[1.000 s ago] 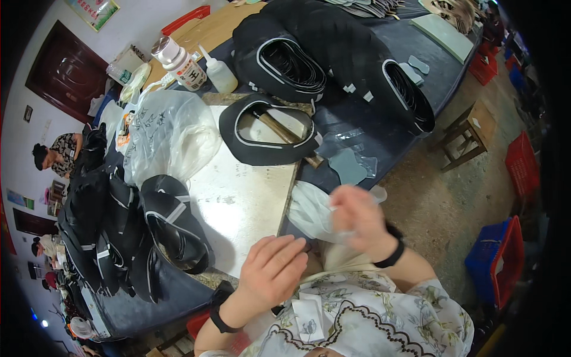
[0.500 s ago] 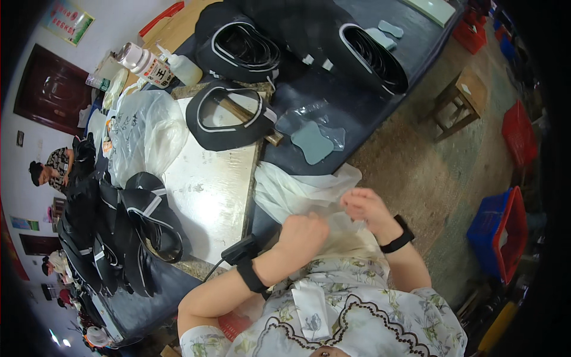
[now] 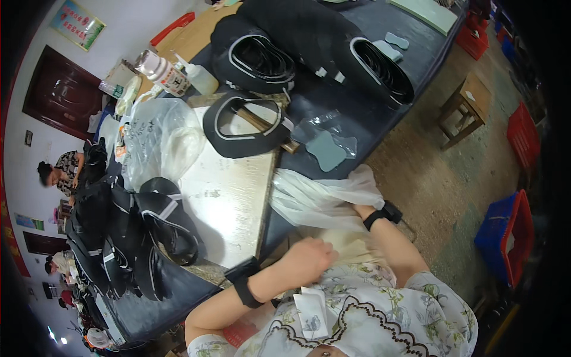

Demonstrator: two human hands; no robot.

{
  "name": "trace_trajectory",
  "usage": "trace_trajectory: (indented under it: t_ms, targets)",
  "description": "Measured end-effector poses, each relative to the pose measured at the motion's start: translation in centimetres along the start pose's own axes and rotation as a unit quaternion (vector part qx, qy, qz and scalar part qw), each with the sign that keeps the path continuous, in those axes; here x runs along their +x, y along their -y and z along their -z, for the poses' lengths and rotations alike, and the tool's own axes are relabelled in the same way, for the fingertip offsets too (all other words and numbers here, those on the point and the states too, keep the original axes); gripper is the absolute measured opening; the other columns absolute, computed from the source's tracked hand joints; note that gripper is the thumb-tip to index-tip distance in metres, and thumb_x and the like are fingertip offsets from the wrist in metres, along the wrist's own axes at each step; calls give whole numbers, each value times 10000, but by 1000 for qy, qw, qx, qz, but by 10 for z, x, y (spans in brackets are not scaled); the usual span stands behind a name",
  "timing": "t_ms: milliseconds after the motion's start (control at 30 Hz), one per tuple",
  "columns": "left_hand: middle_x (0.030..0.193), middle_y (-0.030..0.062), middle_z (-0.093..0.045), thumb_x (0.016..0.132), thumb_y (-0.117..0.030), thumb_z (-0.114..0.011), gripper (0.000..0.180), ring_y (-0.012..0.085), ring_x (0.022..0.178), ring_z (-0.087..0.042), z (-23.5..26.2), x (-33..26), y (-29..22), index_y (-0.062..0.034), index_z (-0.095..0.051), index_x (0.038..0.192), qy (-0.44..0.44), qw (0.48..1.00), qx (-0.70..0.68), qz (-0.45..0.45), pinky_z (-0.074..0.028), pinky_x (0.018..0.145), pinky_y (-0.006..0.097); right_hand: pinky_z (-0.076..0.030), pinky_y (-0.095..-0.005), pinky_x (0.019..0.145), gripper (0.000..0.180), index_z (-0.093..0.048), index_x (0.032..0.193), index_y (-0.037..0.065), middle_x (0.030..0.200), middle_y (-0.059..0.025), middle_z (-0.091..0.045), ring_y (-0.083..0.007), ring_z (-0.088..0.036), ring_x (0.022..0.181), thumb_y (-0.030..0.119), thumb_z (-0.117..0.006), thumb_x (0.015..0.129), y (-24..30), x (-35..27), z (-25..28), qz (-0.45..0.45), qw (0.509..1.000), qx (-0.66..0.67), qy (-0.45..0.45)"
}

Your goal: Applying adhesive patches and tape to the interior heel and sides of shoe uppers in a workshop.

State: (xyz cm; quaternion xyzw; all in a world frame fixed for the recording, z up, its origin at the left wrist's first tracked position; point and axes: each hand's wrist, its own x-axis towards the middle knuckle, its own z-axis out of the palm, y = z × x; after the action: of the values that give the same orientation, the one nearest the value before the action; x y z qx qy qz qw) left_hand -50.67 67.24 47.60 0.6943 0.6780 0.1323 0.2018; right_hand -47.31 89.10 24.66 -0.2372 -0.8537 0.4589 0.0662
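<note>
A translucent white plastic bag [image 3: 321, 193] hangs over the table's front edge, close to my body. My right hand [image 3: 363, 209] reaches into or behind it, and its fingers are hidden by the plastic. Just in front of my chest, my left hand [image 3: 309, 259] is closed with its fingers curled; what they hold, if anything, is hidden. Beyond the bag lies a grey-green four-lobed flat piece [image 3: 326, 150] beside crumpled clear film [image 3: 345, 143]. A black fabric ring with white edging [image 3: 238, 143] rests on the white board [image 3: 226, 196], around a wooden handle [image 3: 256, 121].
Black white-edged pieces [image 3: 169, 232] pile up on the left, near another clear bag [image 3: 154, 137]. Rolled black bundles [image 3: 256, 59], a white bottle [image 3: 160, 72] and a squeeze bottle [image 3: 202, 78] stand at the back. A wooden stool [image 3: 467, 110] and a blue-red basket [image 3: 505, 238] are at right.
My right hand has moved from above the bag's front into or behind its plastic. The left hand has dropped slightly toward my body. The view has shifted a little.
</note>
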Motion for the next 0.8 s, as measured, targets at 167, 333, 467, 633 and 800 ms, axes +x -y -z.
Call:
trace_trajectory:
  t_ms: [167, 333, 467, 633, 800]
  targets:
    - [840, 97, -577, 724, -43, -615, 143, 256, 759, -581, 65, -8, 20, -36, -570, 860, -145, 985, -61, 65, -477, 669, 324, -417, -406, 886, 322, -580, 1086, 32, 1112, -201, -573, -329, -534, 1041, 174, -549, 798, 53, -19, 24, 107, 961, -104, 231]
    - [813, 108, -608, 752, 21, -630, 164, 212, 708, -587, 123, 10, 59, 0, -589, 910, -433, 881, -43, 184, -470, 671, 290, -482, -422, 633, 135, -600, 809, 22, 814, -166, -617, -323, -609, 731, 122, -561, 727, 147, -60, 106, 220, 917, -258, 207]
    - [810, 126, -615, 748, -12, -645, 112, 262, 736, -605, 112, 33, 69, -11, -605, 853, -455, 884, 12, 108, -478, 650, 307, -478, -369, 584, 118, -585, 726, 35, 694, -70, -566, -262, -575, 646, 126, -652, 692, 204, -40, 128, 272, 945, -178, 41]
    - [790, 126, -612, 733, -1, -648, 103, 293, 725, -600, 94, 26, 67, -16, -605, 825, -432, 891, -1, 141, -477, 636, 324, -462, -338, 698, 223, -553, 841, 31, 905, -70, -554, -252, -546, 870, 121, -659, 666, 209, 4, 117, 404, 882, -218, -109]
    - [782, 131, -618, 735, 17, -638, 100, 279, 707, -612, 90, -5, 63, -13, -606, 825, -425, 888, -22, 173, -478, 621, 314, -441, -329, 790, 319, -561, 932, 6, 960, -83, -532, -244, -503, 920, 109, -648, 643, 174, 34, 108, 409, 862, -297, -37]
